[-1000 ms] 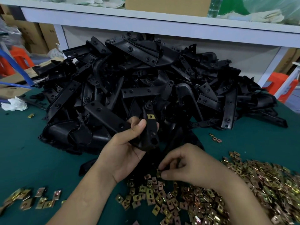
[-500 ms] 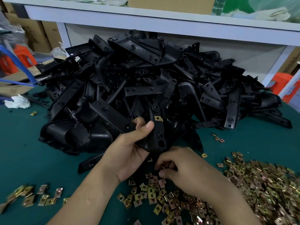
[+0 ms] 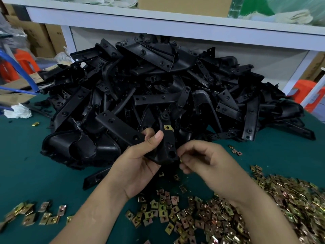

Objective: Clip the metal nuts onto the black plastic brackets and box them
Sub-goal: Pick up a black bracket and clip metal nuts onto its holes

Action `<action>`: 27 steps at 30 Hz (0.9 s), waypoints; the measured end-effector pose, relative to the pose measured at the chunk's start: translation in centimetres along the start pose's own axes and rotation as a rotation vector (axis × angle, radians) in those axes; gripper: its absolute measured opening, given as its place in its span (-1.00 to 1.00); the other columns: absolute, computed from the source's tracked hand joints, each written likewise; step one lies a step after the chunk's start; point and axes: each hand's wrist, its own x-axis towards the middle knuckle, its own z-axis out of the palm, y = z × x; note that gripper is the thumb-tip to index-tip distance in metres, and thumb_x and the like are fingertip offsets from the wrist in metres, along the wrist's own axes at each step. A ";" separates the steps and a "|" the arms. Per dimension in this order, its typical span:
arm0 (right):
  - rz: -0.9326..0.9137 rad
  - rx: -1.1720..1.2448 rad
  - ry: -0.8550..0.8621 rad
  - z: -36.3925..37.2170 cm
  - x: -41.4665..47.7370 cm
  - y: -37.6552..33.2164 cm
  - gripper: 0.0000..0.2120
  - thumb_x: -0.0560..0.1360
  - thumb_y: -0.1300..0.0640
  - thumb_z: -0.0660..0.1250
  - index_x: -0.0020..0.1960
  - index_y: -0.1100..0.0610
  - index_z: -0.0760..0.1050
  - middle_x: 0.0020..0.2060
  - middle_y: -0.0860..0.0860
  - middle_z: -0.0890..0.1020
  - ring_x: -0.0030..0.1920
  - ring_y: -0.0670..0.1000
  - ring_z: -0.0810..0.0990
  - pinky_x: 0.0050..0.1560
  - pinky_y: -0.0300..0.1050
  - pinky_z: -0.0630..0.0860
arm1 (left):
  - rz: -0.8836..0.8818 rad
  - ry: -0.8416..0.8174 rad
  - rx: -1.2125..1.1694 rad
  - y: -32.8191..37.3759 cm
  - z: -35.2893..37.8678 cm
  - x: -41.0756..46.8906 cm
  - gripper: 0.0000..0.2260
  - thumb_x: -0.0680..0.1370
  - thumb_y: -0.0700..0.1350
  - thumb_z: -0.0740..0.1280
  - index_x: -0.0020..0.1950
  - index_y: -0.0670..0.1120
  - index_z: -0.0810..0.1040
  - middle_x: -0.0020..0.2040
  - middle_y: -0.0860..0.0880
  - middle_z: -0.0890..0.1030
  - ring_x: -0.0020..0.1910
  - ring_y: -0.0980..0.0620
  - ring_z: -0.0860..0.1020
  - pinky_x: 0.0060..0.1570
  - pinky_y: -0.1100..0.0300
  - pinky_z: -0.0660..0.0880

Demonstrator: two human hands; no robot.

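My left hand (image 3: 139, 162) grips a black plastic bracket (image 3: 168, 147) upright in front of the big pile of black brackets (image 3: 158, 88). One brass-coloured metal nut (image 3: 168, 127) is clipped near the bracket's top. My right hand (image 3: 207, 162) is beside the bracket's lower end, fingers curled, pinching a small metal nut (image 3: 180, 161) that is mostly hidden by the fingertips. A wide heap of loose metal nuts (image 3: 228, 217) lies on the green table (image 3: 22, 164) under and to the right of my right hand.
A smaller scatter of nuts (image 3: 35, 213) lies at the near left. A white shelf (image 3: 175, 25) with a cardboard box runs behind the pile. Crumpled white paper (image 3: 17, 112), blue tubing and cardboard sit at the far left; orange stools stand at both sides.
My right hand has risen from the nut heap to the bracket's lower end with a nut pinched. My left hand has kept its grip on the bracket, almost still.
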 end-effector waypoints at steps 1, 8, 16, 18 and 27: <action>0.005 0.115 0.032 0.1 0.1 0.0 -0.76 0.60 0.30 0.33 -0.03 0.01 0.69 -0.13 0.01 0.72 -0.08 -0.04 0.71 -0.02 -0.23 0.60 | -0.001 0.001 0.004 -0.1 -0.1 0.1 -0.73 0.45 -0.15 0.48 -0.15 -0.01 0.37 0.01 -0.07 0.63 0.06 -0.02 0.66 0.16 0.12 0.61; -0.007 0.635 0.127 0.7 0.5 -0.2 -0.80 0.34 0.17 0.48 -0.03 0.10 0.73 -0.12 0.06 0.70 -0.05 0.00 0.71 0.00 -0.21 0.61 | 0.017 -0.083 0.057 -0.2 -0.2 0.1 -0.63 0.39 -0.16 0.63 -0.21 -0.03 0.40 0.17 -0.18 0.64 0.21 -0.15 0.63 0.21 0.05 0.59; 0.002 0.646 0.115 1.2 0.4 -0.5 -0.85 0.33 0.16 0.50 -0.10 0.07 0.68 -0.19 0.03 0.66 -0.09 -0.04 0.68 -0.04 -0.23 0.60 | 0.026 -0.097 0.038 -0.2 -0.2 0.0 -0.64 0.43 -0.20 0.60 -0.19 -0.04 0.39 0.16 -0.22 0.65 0.23 -0.19 0.63 0.15 0.08 0.60; 0.014 0.688 0.095 1.2 0.4 -0.5 -0.86 0.33 0.19 0.50 -0.11 0.08 0.68 -0.14 0.05 0.68 -0.06 -0.03 0.67 0.00 -0.23 0.59 | 0.025 -0.101 0.036 -0.2 -0.2 -0.1 -0.65 0.43 -0.19 0.59 -0.19 -0.03 0.39 0.16 -0.22 0.65 0.27 -0.19 0.61 0.17 0.09 0.59; 0.102 0.768 0.117 1.3 0.5 -0.6 -0.69 0.21 0.23 0.55 -0.05 0.08 0.71 -0.09 0.09 0.71 -0.02 0.02 0.71 -0.02 -0.20 0.62 | 0.043 -0.104 0.038 -0.2 -0.3 0.0 -0.63 0.42 -0.18 0.61 -0.20 -0.04 0.38 0.14 -0.13 0.65 0.22 -0.10 0.63 0.14 0.13 0.59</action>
